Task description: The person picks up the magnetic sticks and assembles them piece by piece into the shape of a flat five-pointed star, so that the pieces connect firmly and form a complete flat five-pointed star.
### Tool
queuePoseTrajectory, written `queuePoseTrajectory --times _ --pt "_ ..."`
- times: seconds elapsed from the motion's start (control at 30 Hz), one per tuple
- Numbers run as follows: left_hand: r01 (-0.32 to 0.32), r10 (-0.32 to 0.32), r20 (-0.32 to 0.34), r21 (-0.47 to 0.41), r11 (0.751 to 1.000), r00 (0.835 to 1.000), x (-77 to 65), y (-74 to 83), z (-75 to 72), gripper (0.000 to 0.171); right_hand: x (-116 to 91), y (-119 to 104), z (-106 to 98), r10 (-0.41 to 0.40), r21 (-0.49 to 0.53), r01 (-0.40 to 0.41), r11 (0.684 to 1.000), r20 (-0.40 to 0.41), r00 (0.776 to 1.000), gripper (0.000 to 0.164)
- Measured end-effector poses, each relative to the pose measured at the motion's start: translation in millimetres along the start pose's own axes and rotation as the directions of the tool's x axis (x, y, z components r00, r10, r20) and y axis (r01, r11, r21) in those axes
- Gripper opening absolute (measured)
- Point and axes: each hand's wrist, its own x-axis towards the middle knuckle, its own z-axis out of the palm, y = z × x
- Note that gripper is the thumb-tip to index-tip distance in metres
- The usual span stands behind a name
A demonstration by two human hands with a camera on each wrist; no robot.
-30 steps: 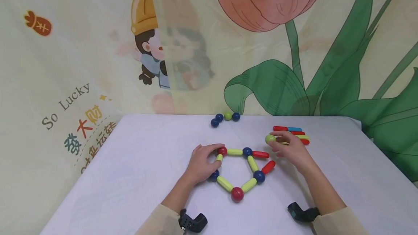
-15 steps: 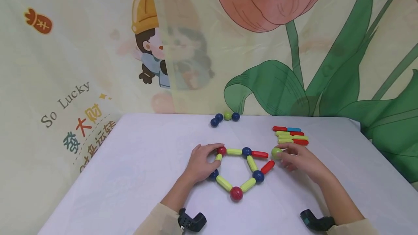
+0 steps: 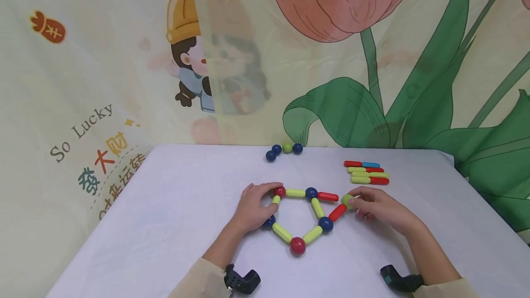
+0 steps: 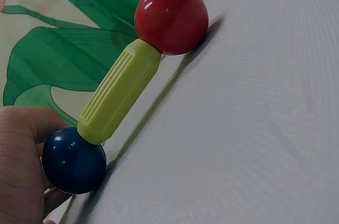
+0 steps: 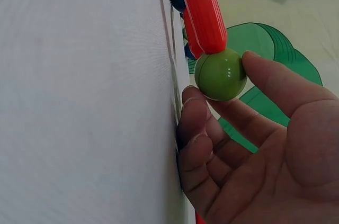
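On the white table lies a five-sided ring of yellow-green magnetic sticks (image 3: 295,193) joined by red and blue balls. My left hand (image 3: 252,209) holds its left side, the index finger at the far red ball (image 3: 280,191) and the thumb by the left stick, near a blue ball (image 4: 74,160). Two red sticks (image 3: 328,196) point right from the ring's blue balls. Between thumb and fingers, my right hand (image 3: 385,208) pinches a green ball (image 5: 221,74), which touches the free end of the nearer red stick (image 5: 204,12). The near red ball (image 3: 297,246) is untouched.
Several two-part sticks (image 3: 368,174) in red, blue and yellow-green lie side by side behind my right hand. At the table's back edge sit blue balls (image 3: 271,156) and a green ball (image 3: 287,147). A printed cloth (image 3: 244,59) hangs behind.
From beside the spare sticks, my right hand has brought the green ball nearer and then left, against the red stick's end. The left hand has stayed on the ring.
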Motion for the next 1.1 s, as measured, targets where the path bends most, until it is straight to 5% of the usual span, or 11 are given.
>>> queuePoseTrajectory --times 1.1 --pt "-0.014 0.014 0.001 -0.003 1.000 1.000 2.0 -5.0 3.4 0.051 3 -5 15 -0.073 -0.126 0.064 0.990 -0.064 0.995 0.050"
